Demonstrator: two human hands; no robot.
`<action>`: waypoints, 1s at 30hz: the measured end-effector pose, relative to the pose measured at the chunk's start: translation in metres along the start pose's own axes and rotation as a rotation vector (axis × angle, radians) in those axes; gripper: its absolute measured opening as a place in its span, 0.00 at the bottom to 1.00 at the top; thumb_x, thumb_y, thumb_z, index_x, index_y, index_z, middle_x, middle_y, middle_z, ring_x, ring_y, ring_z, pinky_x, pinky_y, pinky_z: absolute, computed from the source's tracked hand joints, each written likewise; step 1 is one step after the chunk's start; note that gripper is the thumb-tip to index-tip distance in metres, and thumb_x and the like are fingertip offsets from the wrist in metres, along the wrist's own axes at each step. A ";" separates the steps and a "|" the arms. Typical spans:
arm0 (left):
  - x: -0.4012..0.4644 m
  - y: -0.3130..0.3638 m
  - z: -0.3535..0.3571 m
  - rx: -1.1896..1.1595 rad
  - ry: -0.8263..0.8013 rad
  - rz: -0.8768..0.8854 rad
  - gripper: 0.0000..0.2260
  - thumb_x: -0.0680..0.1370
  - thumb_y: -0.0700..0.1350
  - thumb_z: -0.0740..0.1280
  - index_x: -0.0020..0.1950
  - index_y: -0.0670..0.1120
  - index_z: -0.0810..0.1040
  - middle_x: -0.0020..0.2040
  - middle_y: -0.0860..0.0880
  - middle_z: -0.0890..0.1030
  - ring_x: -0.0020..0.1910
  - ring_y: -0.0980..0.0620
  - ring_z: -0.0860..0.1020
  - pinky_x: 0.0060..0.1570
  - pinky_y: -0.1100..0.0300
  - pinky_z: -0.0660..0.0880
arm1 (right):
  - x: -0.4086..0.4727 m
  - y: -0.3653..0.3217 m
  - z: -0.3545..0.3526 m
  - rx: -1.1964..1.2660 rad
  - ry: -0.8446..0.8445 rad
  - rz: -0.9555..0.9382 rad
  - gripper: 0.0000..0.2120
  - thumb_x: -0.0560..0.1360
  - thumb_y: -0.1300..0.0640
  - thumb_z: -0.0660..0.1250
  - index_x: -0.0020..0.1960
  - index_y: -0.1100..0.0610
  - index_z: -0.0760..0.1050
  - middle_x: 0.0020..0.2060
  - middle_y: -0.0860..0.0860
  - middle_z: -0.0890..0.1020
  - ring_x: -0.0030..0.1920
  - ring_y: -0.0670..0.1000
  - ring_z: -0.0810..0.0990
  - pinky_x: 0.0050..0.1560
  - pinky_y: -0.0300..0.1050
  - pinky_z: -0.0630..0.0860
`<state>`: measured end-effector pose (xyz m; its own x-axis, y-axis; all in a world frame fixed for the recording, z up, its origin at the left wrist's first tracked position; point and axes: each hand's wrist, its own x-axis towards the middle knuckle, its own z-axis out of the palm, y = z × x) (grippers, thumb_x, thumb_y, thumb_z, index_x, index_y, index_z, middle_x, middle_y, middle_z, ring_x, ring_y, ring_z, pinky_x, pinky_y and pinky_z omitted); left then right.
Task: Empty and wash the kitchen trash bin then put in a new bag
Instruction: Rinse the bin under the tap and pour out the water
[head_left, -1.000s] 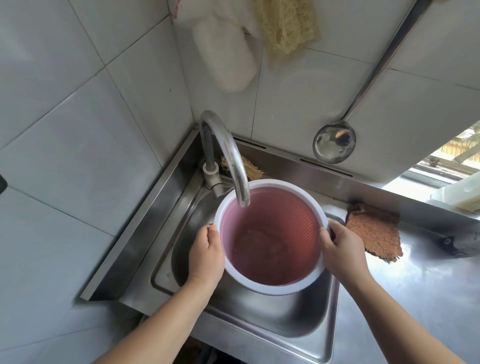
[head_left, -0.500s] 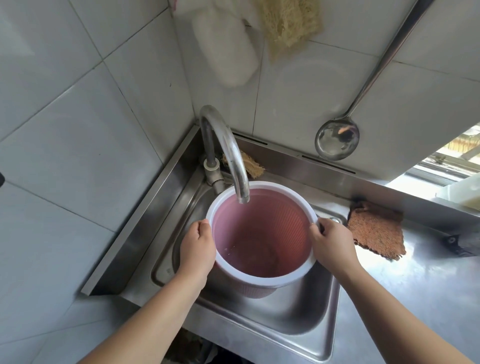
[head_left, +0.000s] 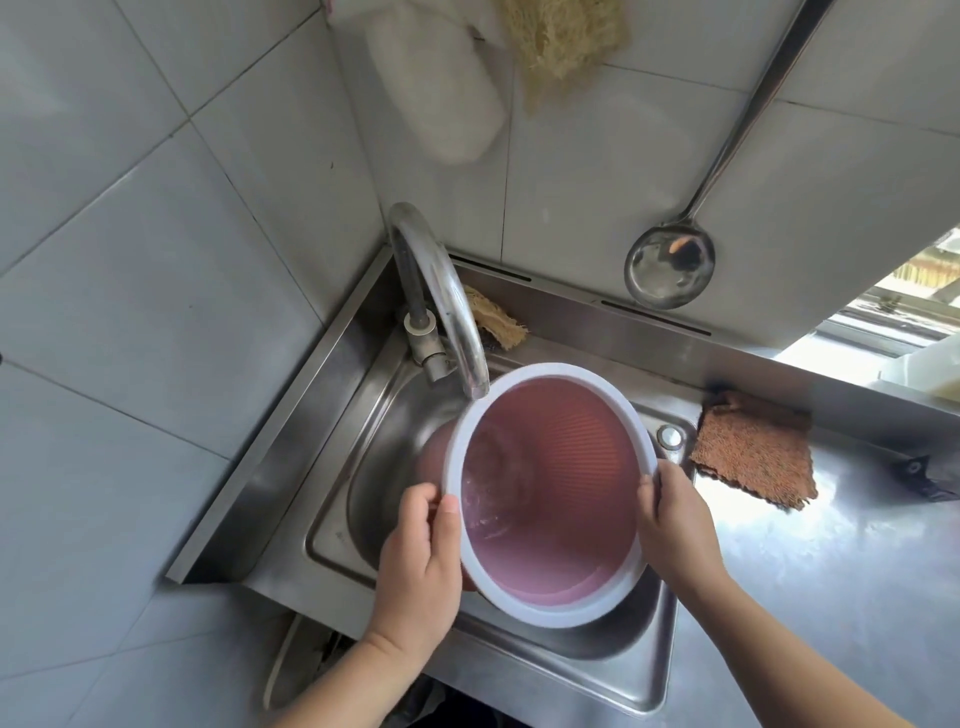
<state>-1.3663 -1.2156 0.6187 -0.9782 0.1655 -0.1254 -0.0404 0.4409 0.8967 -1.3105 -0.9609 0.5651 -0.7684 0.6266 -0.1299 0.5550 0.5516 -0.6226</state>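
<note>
A pink trash bin (head_left: 556, 499) with a white rim hangs tilted over the steel sink (head_left: 613, 660), its mouth turned toward me and its base toward the back left. A little water lies inside it. My left hand (head_left: 421, 566) grips the rim on the left, thumb over the edge. My right hand (head_left: 675, 525) grips the rim on the right. The curved faucet (head_left: 447, 301) ends just above the bin's upper rim; no stream of water is plain to see.
A brown scouring cloth (head_left: 753, 452) lies on the steel counter (head_left: 810, 587) right of the sink. A steel ladle (head_left: 670, 265) hangs on the tiled wall. A loofah scrap (head_left: 493, 322) sits behind the faucet. White cloth (head_left: 436, 88) and a fibrous scrubber (head_left: 561, 41) hang above.
The bin has gone from upright under the faucet to tilted toward me, shifted a little right. Both hands kept hold of its rim.
</note>
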 end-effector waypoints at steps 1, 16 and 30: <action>-0.001 0.002 0.001 -0.002 -0.019 0.010 0.14 0.82 0.57 0.56 0.48 0.48 0.72 0.40 0.53 0.78 0.36 0.51 0.75 0.36 0.61 0.71 | 0.000 0.003 0.001 -0.006 -0.012 0.015 0.15 0.81 0.57 0.58 0.36 0.54 0.62 0.29 0.52 0.70 0.29 0.50 0.68 0.29 0.47 0.64; 0.079 -0.021 0.003 -0.364 0.188 -0.492 0.14 0.82 0.52 0.61 0.62 0.50 0.80 0.57 0.47 0.84 0.56 0.45 0.82 0.55 0.51 0.78 | 0.038 -0.059 -0.025 -0.076 -0.089 0.015 0.18 0.79 0.56 0.61 0.30 0.57 0.66 0.24 0.49 0.72 0.27 0.48 0.70 0.27 0.43 0.62; -0.013 -0.015 -0.007 -0.230 0.112 -0.330 0.11 0.82 0.55 0.62 0.65 0.60 0.75 0.57 0.67 0.80 0.61 0.64 0.76 0.59 0.62 0.70 | 0.022 -0.032 -0.036 -0.025 -0.100 -0.140 0.11 0.75 0.59 0.62 0.34 0.58 0.68 0.26 0.54 0.71 0.25 0.47 0.65 0.28 0.46 0.63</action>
<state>-1.3543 -1.2309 0.6103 -0.9206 -0.0541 -0.3868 -0.3878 0.2434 0.8890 -1.3336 -0.9448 0.6100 -0.8658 0.4857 -0.1206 0.4477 0.6440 -0.6204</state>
